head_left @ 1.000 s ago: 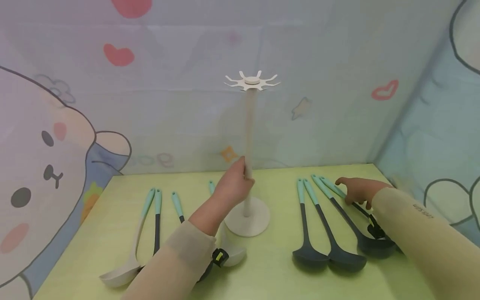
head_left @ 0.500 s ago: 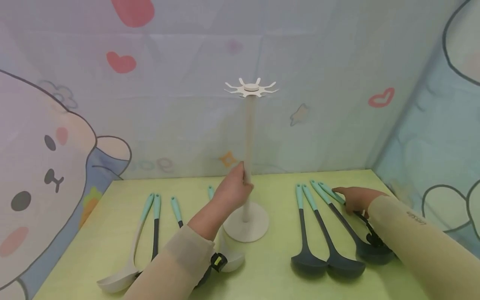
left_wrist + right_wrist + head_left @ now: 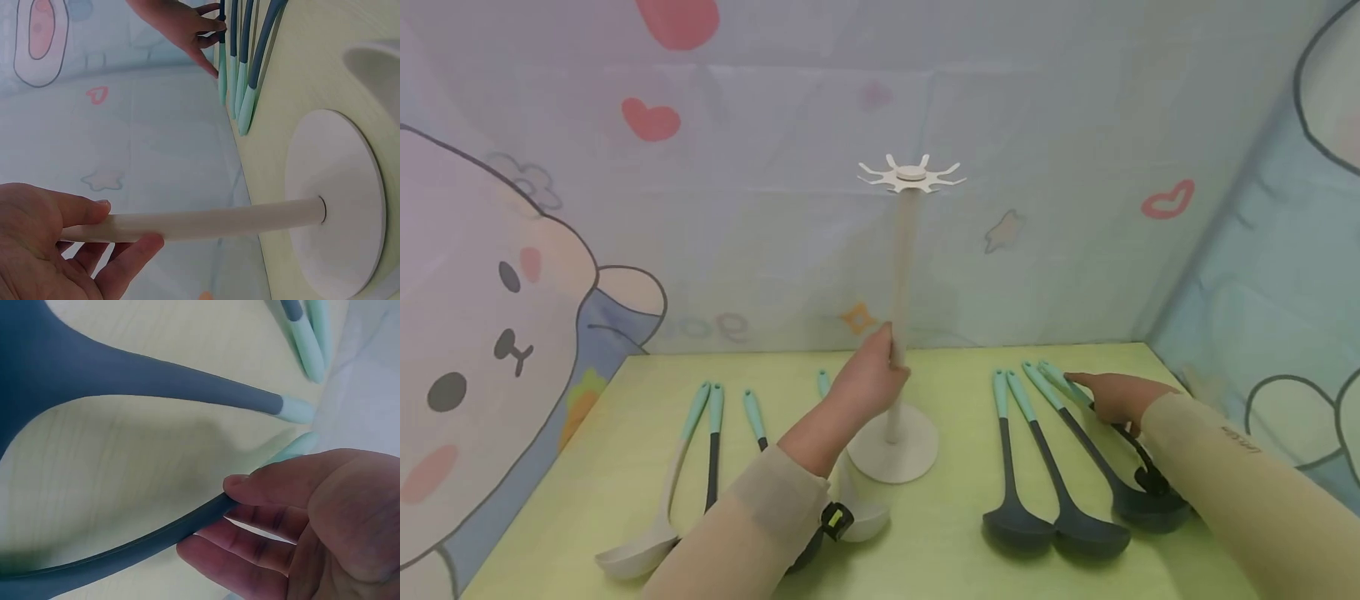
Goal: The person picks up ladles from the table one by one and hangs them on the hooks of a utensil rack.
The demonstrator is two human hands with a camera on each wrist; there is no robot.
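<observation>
A white utensil stand with a round base (image 3: pixel 912 462) and a ring of hooks (image 3: pixel 912 175) on top stands upright mid-table. My left hand (image 3: pixel 867 379) grips its pole (image 3: pixel 250 219) in the lower half, thumb and fingers around it. At the right, my right hand (image 3: pixel 1116 396) pinches the dark shaft of the rightmost ladle (image 3: pixel 144 544) between thumb and fingers, below its mint handle (image 3: pixel 1057 379). This ladle's bowl is hidden behind my sleeve in the head view. Just left of it lies another dark ladle (image 3: pixel 1090 442), its handle end close to the held one.
Two more dark ladles (image 3: pixel 1018 529) lie farther left in the right group. On the left side are a white ladle (image 3: pixel 636 554), dark-shafted utensils with mint handles (image 3: pixel 715 408) and a white-bowled one (image 3: pixel 867 521), partly under my left arm. A printed cloth (image 3: pixel 775 208) hangs behind the table.
My right hand has come slightly left and settled its grip on the rightmost ladle's shaft. My left hand keeps hold of the pole. The head view has shifted a little.
</observation>
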